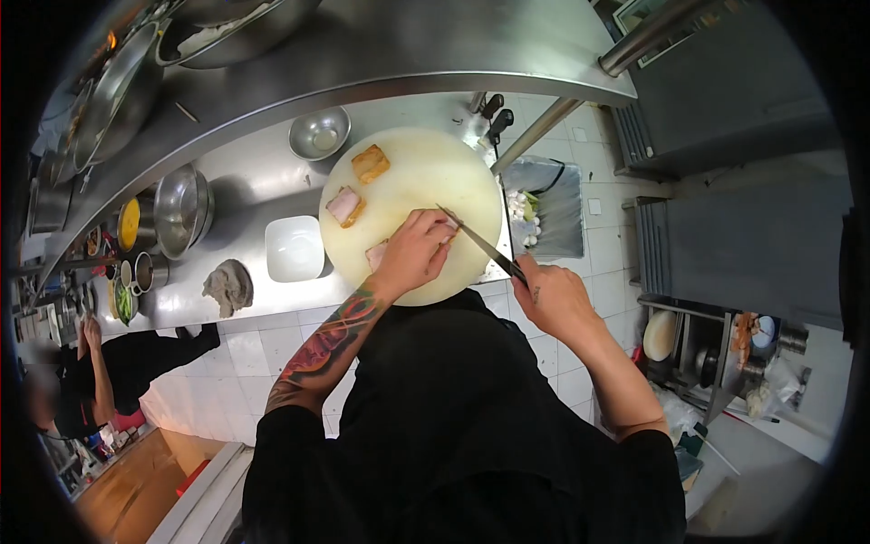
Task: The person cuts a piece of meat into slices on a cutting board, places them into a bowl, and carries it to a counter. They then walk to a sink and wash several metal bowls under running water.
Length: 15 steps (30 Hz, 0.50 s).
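My right hand point(553, 295) is closed round the dark handle of a kitchen knife point(485, 247), whose blade points up and left. The blade lies against a piece of pork belly point(450, 223) by my left fingertips. Curled over that meat, my left hand point(417, 249) presses it on a round white cutting board point(444, 163) and hides most of it. Another pork piece point(375, 255) shows beside my left hand, partly covered. Farther up the board lie a golden-brown piece point(370, 164) and a pale-topped piece point(345, 208).
Left of the board are a square white bowl point(294, 248), a grey cloth point(228, 287) and a steel bowl point(319, 134). A steel shelf point(390, 77) overhangs the counter. A lined bin point(555, 204) stands at right. Another person point(100, 381) works at far left.
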### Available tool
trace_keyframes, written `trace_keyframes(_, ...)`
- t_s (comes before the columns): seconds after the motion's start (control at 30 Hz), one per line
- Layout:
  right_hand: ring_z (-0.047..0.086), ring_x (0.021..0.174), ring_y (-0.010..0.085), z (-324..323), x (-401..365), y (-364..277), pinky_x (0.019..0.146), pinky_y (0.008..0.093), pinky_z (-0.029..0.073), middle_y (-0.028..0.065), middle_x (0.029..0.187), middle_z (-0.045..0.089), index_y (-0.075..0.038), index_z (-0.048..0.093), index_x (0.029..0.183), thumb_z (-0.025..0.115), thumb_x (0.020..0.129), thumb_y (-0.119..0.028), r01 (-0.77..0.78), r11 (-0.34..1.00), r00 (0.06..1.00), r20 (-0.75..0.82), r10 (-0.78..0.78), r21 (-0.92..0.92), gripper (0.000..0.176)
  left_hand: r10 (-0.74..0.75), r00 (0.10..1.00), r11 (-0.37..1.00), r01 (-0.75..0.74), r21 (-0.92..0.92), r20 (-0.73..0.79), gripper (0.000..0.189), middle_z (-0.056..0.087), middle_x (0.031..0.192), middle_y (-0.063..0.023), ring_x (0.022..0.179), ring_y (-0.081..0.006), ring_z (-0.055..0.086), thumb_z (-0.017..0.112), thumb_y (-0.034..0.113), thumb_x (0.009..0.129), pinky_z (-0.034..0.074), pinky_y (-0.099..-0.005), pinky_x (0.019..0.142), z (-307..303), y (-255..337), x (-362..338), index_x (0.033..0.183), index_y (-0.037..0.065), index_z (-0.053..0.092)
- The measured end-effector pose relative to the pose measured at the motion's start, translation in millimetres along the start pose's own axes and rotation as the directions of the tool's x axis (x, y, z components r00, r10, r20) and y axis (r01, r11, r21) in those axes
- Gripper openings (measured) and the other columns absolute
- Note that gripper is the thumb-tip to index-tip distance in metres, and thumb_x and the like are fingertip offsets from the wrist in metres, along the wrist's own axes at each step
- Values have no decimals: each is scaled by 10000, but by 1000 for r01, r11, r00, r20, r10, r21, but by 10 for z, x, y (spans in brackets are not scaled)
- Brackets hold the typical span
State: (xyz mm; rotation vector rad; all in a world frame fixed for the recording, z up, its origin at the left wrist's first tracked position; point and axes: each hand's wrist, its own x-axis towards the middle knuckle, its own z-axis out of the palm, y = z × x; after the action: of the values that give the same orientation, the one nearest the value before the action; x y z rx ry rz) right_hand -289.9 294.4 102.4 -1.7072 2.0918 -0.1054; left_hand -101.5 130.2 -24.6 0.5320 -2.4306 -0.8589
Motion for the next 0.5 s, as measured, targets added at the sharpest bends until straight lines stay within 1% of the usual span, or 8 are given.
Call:
trace_keyframes(0.07,658,682,405,-51,-4,-7,638,514,512,194,706,660,-9,542,957,597,923,-148,9,1000,1000,23,-9,-15,153,-7,1000,1000,6,-22,-5,222,584,1134,-113,1092,-319,555,673,33,798,494,-405,915,10,-8,-1,1019,42,667)
trace_keyframes(0.17,660,681,406,-146,19,-41,634,518,511,200,701,659,2,537,955,585,929,-141,21,999,998,66,-18,-43,153,-35,999,999,35,-41,5,250,593,1170,-120,1114,-320,567,678,24,805,503,-405,913,33,-18,-6,1053,56,683)
trace_keyframes(0.27,665,688,408,-174,143,-66,639,520,513,207,700,657,5,529,970,568,939,-147,36,997,993,119,-27,-75,160,-37,998,997,34,-66,-44,230,593,1139,-117,1067,-318,569,661,1,782,507,-398,894,72,-11,-10,1008,40,679)
trace_keyframes(0.3,667,690,408,-173,231,-79,643,520,515,209,701,657,6,523,981,558,945,-153,52,994,989,143,-38,-92,167,-38,998,998,35,-57,-54,237,595,1145,-117,1063,-318,573,665,1,776,507,-397,894,84,-25,-15,1009,40,681)
trace_keyframes(0.33,667,690,408,-8,396,-60,643,520,515,209,701,657,6,523,981,558,945,-153,53,995,988,148,-39,-89,167,-36,998,998,33,-49,-60,243,597,1151,-117,1060,-319,576,669,1,770,507,-396,894,92,-36,-28,1010,40,682)
trace_keyframes(0.4,670,693,405,488,765,20,633,523,515,211,705,658,-2,509,1007,549,960,-189,45,998,997,66,-42,-48,197,-41,998,998,39,-48,-45,245,600,1153,-117,1063,-319,576,672,2,769,506,-396,897,101,-43,-47,1011,40,682)
trace_keyframes(0.43,670,693,405,511,844,19,633,523,515,211,705,658,-2,509,1007,549,960,-189,45,998,997,67,-42,-49,197,-38,999,999,36,-41,-38,248,602,1154,-117,1065,-319,577,676,4,767,505,-396,900,100,-50,-37,1012,40,682)
trace_keyframes(0.5,655,705,441,511,948,-4,654,531,510,208,739,673,-15,521,1027,558,977,-239,79,997,997,-11,-78,19,233,-50,998,998,48,-35,-47,242,608,1150,-117,1070,-322,581,686,8,776,502,-403,899,82,-28,-36,1015,48,683)
